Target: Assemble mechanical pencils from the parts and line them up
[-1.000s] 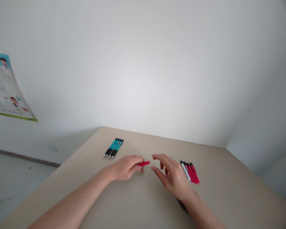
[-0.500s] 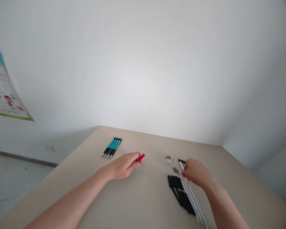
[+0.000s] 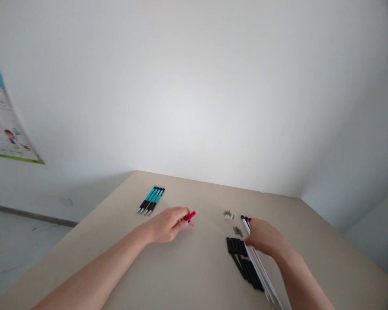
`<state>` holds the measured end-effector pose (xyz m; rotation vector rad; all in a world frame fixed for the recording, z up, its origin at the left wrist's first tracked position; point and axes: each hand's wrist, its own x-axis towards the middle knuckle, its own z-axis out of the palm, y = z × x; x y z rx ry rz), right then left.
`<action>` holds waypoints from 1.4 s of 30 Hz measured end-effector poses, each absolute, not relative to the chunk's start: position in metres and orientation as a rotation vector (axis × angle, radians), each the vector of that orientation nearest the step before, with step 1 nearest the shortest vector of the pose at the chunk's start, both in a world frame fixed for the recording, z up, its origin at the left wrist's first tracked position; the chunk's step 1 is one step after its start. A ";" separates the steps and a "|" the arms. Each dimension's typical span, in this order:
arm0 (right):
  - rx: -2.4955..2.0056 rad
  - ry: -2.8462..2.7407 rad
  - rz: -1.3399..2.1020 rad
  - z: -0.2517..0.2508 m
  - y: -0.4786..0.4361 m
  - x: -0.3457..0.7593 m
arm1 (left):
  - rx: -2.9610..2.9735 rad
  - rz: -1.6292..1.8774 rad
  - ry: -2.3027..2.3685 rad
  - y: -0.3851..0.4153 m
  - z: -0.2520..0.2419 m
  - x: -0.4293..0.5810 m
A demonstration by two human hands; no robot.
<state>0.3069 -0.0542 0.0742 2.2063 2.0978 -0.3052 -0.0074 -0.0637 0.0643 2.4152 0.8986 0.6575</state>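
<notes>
My left hand [image 3: 170, 224] is closed around a pink pen barrel [image 3: 190, 216], whose end sticks out past the fingertips. On the right, my right hand [image 3: 265, 237] has its fingers pinched at the upper end of the long thin white refills [image 3: 261, 273], which look slightly smeared. Just left of them lie several black pen grips [image 3: 236, 246] and black pen parts [image 3: 250, 271] in rows. Pens with white barrels and black ends [image 3: 245, 221] are partly covered by my right hand. Small metal springs [image 3: 238, 231] and little silver and white tips [image 3: 228, 215] lie nearby.
Several teal and black pens [image 3: 151, 200] lie side by side at the back left of the beige table [image 3: 181, 275]. A white wall [image 3: 194, 107] rises behind it, with a poster [image 3: 9, 125] at the far left.
My right hand has shifted slightly down and left, onto the upper ends of the white refills, which have moved a little. The left hand still holds the pink barrel, barely moved.
</notes>
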 end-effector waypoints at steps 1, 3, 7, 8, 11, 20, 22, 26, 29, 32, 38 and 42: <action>2.235 2.096 -0.259 0.077 -0.055 0.306 | 2.439 0.666 0.913 -0.063 0.064 -0.008; 2.296 2.100 -0.172 0.084 -0.057 0.302 | 2.476 0.690 0.935 -0.062 0.062 -0.008; 2.372 2.159 -0.100 0.100 -0.063 0.292 | 2.498 0.716 0.944 -0.062 0.062 -0.008; 2.385 2.179 -0.086 0.104 -0.065 0.289 | 2.504 0.719 0.956 -0.062 0.063 -0.008; 2.401 2.267 -0.014 0.112 -0.071 0.278 | 2.526 0.716 0.978 -0.063 0.065 -0.008; 1.515 3.331 0.080 0.094 -0.086 0.227 | 2.570 0.636 0.879 -0.063 0.063 -0.007; 1.462 3.339 0.043 0.089 -0.087 0.220 | 2.574 0.625 0.873 -0.063 0.064 -0.006; 1.438 3.319 0.005 0.082 -0.087 0.215 | 2.584 0.623 0.860 -0.065 0.067 -0.004; 1.421 3.358 -0.020 0.080 -0.085 0.213 | 2.589 0.630 0.866 -0.066 0.067 -0.003; 1.427 3.382 -0.075 0.076 -0.083 0.210 | 2.596 0.629 0.887 -0.066 0.066 -0.001; 1.350 3.349 -0.136 0.076 -0.083 0.203 | 2.607 0.659 0.902 -0.066 0.064 0.003; 1.355 3.319 -0.005 0.083 -0.084 0.205 | 2.561 0.686 0.901 -0.065 0.062 0.001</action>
